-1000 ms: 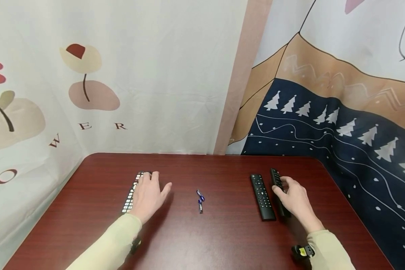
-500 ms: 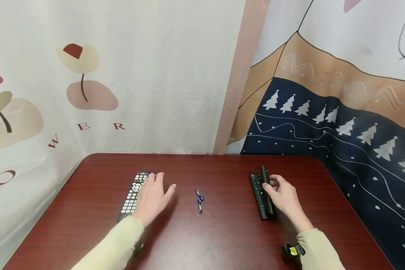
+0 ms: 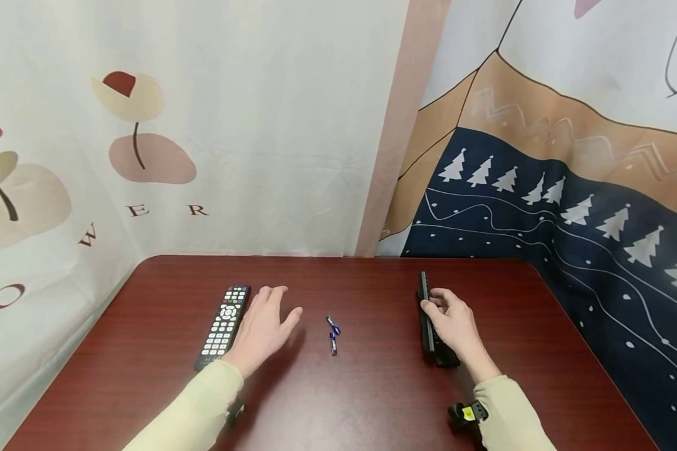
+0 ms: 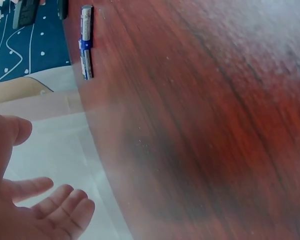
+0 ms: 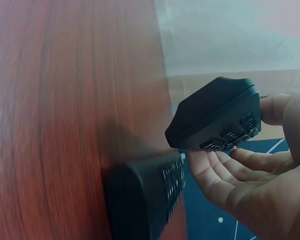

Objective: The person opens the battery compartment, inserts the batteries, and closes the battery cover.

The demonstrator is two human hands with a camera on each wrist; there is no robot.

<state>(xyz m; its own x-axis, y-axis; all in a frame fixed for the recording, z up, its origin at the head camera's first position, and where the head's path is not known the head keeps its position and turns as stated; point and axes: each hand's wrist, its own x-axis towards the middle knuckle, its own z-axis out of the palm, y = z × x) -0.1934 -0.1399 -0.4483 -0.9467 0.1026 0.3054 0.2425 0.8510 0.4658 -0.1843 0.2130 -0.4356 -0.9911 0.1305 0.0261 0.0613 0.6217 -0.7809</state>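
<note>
While the hands (image 3: 263, 326) (image 3: 452, 322) flank batteries (image 3: 333, 344), right gripping remote (image 5: 215, 115), table edge (image 3: 316, 259) beyond

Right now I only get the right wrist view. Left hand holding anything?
Observer: No. The left hand is open, thumb spread from the fingers, nothing in its grasp.
Operator: What's next to it?
Observer: A dark remote with pale buttons, lying face up on the table, on the side away from its thumb.
Operator: Anything small mid-table?
Observer: Yes, a pair of blue-and-silver cylinders, lying roughly end to end, off the thumb side of that hand.
</note>
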